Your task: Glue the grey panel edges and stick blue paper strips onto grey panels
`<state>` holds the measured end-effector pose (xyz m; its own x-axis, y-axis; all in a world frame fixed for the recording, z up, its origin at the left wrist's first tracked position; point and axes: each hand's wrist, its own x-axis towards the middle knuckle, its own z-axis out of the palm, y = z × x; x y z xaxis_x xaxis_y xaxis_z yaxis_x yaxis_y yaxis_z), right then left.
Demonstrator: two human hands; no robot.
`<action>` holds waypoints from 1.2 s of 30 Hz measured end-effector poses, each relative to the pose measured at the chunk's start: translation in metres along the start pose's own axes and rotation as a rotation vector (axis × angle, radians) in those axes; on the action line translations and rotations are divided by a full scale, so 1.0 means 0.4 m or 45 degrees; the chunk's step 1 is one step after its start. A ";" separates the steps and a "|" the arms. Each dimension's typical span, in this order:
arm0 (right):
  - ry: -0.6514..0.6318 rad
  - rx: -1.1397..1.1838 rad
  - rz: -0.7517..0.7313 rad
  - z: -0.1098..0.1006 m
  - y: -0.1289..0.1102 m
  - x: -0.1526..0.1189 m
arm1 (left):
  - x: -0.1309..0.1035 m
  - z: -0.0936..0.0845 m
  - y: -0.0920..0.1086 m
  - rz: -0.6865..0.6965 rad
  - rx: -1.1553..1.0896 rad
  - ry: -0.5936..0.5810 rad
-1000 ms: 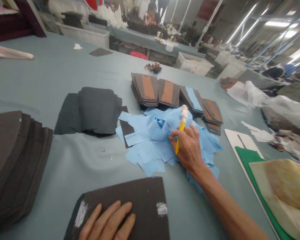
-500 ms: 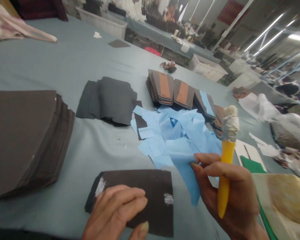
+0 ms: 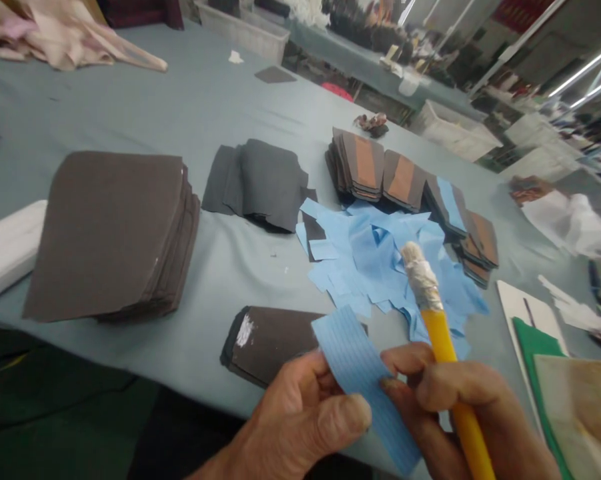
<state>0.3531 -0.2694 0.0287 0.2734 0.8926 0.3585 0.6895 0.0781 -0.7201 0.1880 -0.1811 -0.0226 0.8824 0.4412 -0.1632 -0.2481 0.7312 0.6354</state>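
While left hand [image 3: 305,421] and right hand [image 3: 497,408] pinch the strip [image 3: 357,363], best angle the brush [image 3: 439,337] (also in right hand) toward the far side, clear of the strip.

Blue strip [image 3: 355,363] held aslant, yellow brush [image 3: 437,333] tilted, white-smeared brown panel [image 3: 280,335] flat beyond
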 end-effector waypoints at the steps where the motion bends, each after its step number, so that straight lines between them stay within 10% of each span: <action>1: -0.066 0.009 -0.016 -0.002 0.000 -0.010 | -0.001 0.006 -0.004 0.013 -0.022 0.039; 6: -0.211 -0.003 -0.080 0.013 0.011 -0.038 | -0.022 0.003 -0.036 0.024 0.085 0.301; 18: 0.015 -0.234 0.217 0.135 -0.027 -0.044 | -0.063 -0.019 -0.049 0.022 0.194 0.634; 26: -0.009 0.120 0.321 0.218 -0.068 -0.016 | -0.094 -0.024 -0.064 0.048 0.071 0.619; 30: -0.052 0.108 0.215 0.235 -0.057 -0.003 | -0.139 -0.047 -0.052 0.098 0.567 0.570; 36: -0.296 0.058 0.084 0.257 0.003 0.031 | -0.222 -0.097 -0.033 0.654 1.875 0.491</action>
<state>0.2883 -0.2124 -0.0290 0.1517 0.9742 0.1672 0.6428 0.0312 -0.7654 0.0975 -0.2097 -0.0460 0.6258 0.7353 0.2600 0.3109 -0.5409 0.7815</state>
